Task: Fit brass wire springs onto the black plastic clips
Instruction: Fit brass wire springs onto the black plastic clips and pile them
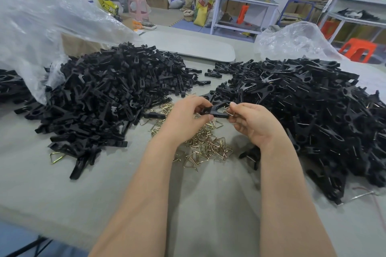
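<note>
My left hand (186, 118) grips a black plastic clip (216, 110) above the table's middle. My right hand (253, 124) pinches a brass wire spring (228, 112) against the clip's right end. Under my hands lies a loose heap of brass springs (206, 142). A big pile of bare black clip halves (108, 94) spreads to the left. To the right a second pile of black clips with wire springs on them (313, 110) reaches the table's right side.
The grey table (62, 183) carries a clear plastic bag (37, 27) at the far left and another bag (292, 39) at the far right. A grey board (188, 45) lies at the back. Cardboard boxes, shelves and an orange stool (358, 49) stand beyond.
</note>
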A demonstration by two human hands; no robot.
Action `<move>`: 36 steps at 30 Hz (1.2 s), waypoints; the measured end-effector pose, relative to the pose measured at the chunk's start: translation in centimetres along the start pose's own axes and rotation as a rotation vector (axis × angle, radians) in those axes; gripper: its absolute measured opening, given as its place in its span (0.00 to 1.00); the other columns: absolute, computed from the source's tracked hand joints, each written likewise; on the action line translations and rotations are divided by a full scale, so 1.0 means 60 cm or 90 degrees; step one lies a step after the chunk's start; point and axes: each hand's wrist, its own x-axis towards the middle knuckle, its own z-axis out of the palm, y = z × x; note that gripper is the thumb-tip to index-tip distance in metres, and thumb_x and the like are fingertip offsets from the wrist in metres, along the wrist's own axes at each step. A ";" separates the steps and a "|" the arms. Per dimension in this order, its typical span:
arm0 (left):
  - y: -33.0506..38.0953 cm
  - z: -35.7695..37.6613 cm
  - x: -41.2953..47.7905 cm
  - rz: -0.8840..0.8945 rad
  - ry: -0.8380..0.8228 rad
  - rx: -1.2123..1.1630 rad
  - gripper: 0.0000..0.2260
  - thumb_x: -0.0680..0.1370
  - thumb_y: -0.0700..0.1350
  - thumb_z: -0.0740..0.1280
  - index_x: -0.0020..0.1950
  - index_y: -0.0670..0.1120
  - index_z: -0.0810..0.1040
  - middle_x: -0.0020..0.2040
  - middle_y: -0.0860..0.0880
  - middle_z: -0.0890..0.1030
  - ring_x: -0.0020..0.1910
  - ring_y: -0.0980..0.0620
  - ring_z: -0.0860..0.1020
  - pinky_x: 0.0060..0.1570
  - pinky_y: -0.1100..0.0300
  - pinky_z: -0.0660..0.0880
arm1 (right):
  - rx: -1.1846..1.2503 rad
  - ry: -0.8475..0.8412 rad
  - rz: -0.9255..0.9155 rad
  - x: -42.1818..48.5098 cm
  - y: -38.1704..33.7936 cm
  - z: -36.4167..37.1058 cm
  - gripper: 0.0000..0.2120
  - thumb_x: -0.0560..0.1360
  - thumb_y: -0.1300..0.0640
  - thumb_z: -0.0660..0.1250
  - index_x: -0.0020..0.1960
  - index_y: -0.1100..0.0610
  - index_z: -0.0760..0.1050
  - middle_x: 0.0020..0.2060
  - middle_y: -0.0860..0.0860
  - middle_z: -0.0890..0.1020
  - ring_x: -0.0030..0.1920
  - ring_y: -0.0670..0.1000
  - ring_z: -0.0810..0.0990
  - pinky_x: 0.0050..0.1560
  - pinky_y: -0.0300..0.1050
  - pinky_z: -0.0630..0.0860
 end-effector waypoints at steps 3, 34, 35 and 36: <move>0.002 0.001 0.001 0.011 -0.013 0.018 0.10 0.74 0.44 0.72 0.54 0.50 0.80 0.47 0.53 0.78 0.47 0.56 0.74 0.53 0.61 0.71 | -0.009 -0.026 0.005 -0.001 0.001 0.002 0.11 0.78 0.55 0.65 0.38 0.54 0.78 0.36 0.48 0.81 0.39 0.46 0.78 0.41 0.39 0.71; -0.003 0.002 0.002 0.032 -0.032 0.022 0.08 0.74 0.44 0.71 0.52 0.49 0.80 0.46 0.51 0.78 0.45 0.53 0.75 0.49 0.61 0.71 | -0.111 -0.001 -0.060 -0.009 0.000 0.015 0.10 0.77 0.54 0.67 0.41 0.57 0.81 0.34 0.52 0.82 0.36 0.44 0.78 0.42 0.38 0.75; -0.004 0.003 0.002 0.032 -0.030 0.023 0.08 0.74 0.44 0.71 0.52 0.49 0.80 0.45 0.52 0.78 0.45 0.54 0.75 0.48 0.62 0.71 | -0.111 -0.001 -0.057 -0.008 0.000 0.015 0.10 0.77 0.54 0.67 0.40 0.57 0.80 0.35 0.52 0.82 0.37 0.45 0.79 0.43 0.39 0.75; -0.004 0.003 0.002 0.032 -0.027 0.023 0.08 0.74 0.44 0.71 0.52 0.49 0.80 0.44 0.54 0.77 0.44 0.56 0.75 0.47 0.64 0.70 | -0.111 -0.003 -0.052 -0.008 -0.001 0.015 0.10 0.77 0.54 0.67 0.40 0.57 0.80 0.35 0.53 0.82 0.38 0.46 0.79 0.44 0.40 0.74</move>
